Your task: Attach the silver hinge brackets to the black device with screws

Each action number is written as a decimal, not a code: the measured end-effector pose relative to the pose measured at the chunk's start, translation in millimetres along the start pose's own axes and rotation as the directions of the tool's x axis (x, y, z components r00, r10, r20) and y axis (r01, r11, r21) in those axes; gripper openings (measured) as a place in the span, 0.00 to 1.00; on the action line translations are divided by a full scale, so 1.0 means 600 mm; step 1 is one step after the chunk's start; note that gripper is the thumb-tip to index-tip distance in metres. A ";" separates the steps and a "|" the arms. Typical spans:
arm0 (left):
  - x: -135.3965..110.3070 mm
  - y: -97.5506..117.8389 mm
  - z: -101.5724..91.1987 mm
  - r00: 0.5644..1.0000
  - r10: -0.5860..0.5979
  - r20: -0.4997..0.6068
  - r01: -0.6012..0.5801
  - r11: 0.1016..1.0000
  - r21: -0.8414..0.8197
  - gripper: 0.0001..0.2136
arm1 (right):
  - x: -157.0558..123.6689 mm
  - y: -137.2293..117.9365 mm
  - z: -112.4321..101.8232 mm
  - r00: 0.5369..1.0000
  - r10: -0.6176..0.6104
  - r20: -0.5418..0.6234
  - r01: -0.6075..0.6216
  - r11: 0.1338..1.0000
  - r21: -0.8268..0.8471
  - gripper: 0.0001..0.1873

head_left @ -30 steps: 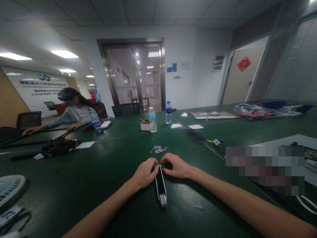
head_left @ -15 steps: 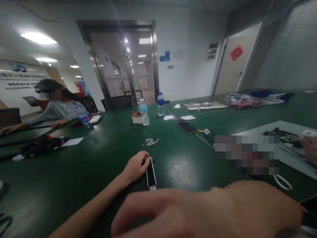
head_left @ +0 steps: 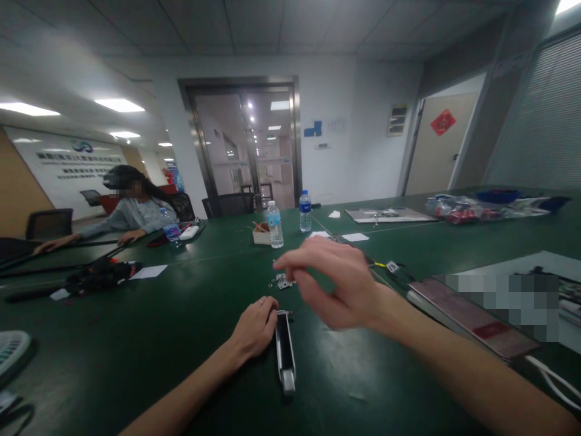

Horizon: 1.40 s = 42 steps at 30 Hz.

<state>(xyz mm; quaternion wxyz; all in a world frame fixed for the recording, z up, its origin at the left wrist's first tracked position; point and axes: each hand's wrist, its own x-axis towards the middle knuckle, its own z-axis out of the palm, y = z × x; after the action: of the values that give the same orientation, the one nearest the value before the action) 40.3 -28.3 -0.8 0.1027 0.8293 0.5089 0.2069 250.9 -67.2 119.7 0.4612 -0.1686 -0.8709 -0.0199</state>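
Observation:
On the green table lies a long, narrow holder-like piece (head_left: pixel 285 348) with a black channel and white edges. My left hand (head_left: pixel 256 327) rests at its far end, fingers curled and closed on it; the fingertips are partly hidden. My right hand (head_left: pixel 338 281) hovers in the air, bent at the wrist, with index finger and thumb apart and nothing visible between them. Just beyond its fingers sits a small grey metal plate (head_left: pixel 284 281) with tiny ring-like parts around it, partly covered by the right hand.
Beyond stand two water bottles (head_left: pixel 275 225) and a small open box (head_left: pixel 261 235). At right lie a pinkish phone-like slab (head_left: pixel 476 315) with a white cable and a pale board. Another person (head_left: pixel 131 203) works at far left near black gear (head_left: pixel 102 277).
My right hand has moved from close under the camera, forward to above the small metal parts. The left hand stays at the narrow piece. The view has tilted up slightly.

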 end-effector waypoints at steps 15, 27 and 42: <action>-0.002 0.001 -0.005 0.997 -0.070 0.045 0.072 0.996 -0.044 0.10 | -0.040 0.251 0.208 0.716 0.514 0.472 -0.346 0.849 -0.400 0.09; -0.002 0.000 -0.005 0.998 -0.053 0.038 0.055 0.997 -0.053 0.10 | -0.075 0.343 0.156 0.622 0.730 0.284 -0.544 0.664 -0.514 0.13; -0.002 -0.002 -0.005 0.997 -0.058 0.046 0.060 0.997 -0.053 0.11 | -0.076 0.338 0.144 0.613 0.637 0.467 -0.408 0.761 -0.504 0.13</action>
<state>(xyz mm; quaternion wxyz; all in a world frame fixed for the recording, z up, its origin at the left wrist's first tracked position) 37.7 -28.8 1.2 0.1427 0.8151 0.5249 0.1991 268.8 127.7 8.4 0.0997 -0.4949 -0.8630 0.0203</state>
